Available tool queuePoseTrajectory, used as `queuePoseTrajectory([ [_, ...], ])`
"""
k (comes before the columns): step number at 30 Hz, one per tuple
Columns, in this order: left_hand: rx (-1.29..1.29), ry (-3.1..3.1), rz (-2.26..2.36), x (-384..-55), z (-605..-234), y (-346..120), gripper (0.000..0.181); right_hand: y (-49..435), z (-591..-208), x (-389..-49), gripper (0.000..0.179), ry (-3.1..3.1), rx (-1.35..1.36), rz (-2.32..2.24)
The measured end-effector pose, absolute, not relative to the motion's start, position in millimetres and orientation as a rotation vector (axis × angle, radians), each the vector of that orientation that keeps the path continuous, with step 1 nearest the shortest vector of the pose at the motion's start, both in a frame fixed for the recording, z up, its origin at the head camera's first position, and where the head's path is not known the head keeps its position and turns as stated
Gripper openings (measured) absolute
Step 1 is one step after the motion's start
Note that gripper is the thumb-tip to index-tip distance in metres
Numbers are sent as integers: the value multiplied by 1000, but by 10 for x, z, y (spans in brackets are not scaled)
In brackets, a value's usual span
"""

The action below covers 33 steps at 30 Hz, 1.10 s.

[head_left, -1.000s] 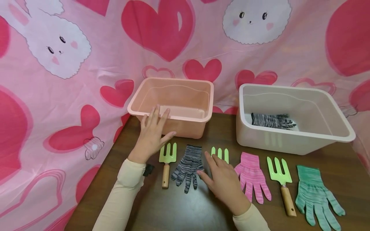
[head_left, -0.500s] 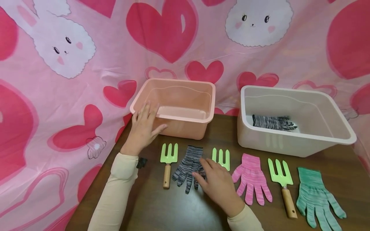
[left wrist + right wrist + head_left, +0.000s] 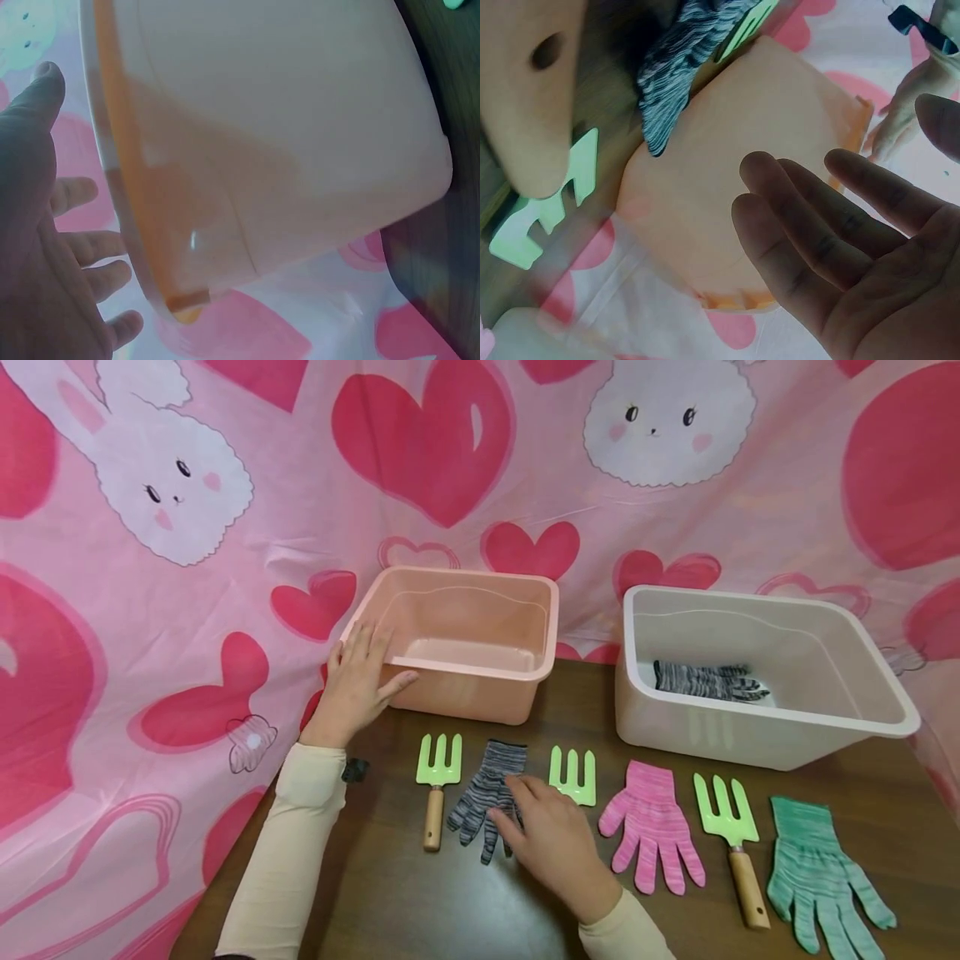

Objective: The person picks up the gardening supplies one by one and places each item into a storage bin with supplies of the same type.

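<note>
At the left front corner of the salmon-pink bin is my left hand, fingers spread; in the left wrist view its fingertips lie close to the rim, contact unclear. My right hand hovers over the table with relaxed fingers and holds nothing in the right wrist view. In the head view it partly covers a black-and-grey knit glove and hides the handle of a green hand fork. Another hand fork with a wooden handle lies left of that glove.
Rightward on the brown table lie a pink glove, a third hand fork and a green glove. A light grey bin behind them holds a black-and-grey glove. A heart-patterned cloth hangs behind.
My left hand has shifted left along the pink bin's front to its corner. My right hand has drifted slightly left and down, showing more of the middle hand fork. The gloves and forks stay put.
</note>
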<state>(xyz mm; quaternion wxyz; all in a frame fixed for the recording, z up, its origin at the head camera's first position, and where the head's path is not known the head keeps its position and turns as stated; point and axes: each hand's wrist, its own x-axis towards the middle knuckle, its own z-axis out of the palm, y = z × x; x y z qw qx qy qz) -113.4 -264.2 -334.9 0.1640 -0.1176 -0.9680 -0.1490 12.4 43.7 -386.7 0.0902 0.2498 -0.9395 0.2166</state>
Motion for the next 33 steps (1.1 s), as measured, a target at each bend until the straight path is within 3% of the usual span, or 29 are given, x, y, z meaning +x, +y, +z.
queuePoseTrajectory([
  [13,-326,-2767,-440,-1302,-3304,-2851,71,217,-3861,175,44,-2748,865,649],
  [33,-278,-2979,-675,-1585,-3262,-3173,87,-253,-4020,270,33,-2716,1048,605],
])
